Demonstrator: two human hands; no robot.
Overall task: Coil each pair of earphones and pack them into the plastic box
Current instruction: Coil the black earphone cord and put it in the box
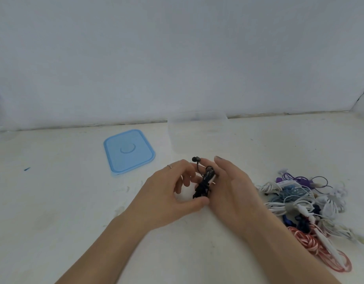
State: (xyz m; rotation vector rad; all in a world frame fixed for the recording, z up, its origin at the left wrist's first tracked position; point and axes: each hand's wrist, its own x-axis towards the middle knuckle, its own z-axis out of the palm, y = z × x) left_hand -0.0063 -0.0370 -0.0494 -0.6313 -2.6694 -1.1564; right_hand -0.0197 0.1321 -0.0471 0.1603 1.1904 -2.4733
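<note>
I see both hands meeting over the white counter (54, 201), just in front of the clear plastic box (197, 136). The left hand (168, 199) is half curled, its thumb pressing the lower end of a black earphone bundle (203, 184) and its fingers bent beside the cord; a thin ring sits on one finger. The right hand (232, 193) is more open, fingers stretched forward, with the bundle wound around or lying against them, so both hands grip the same black earphones. One black earbud (195, 159) sticks up above the bundle, at the near edge of the box. The box stands against the wall, nearly see-through, and I cannot tell what is inside. Its blue lid (128, 151) lies flat on the counter, left of the box. A tangled pile of earphones (312, 203), white, blue, purple and red-and-white, lies right of the box and nearer to me. I can read no writing or labels anywhere.
</note>
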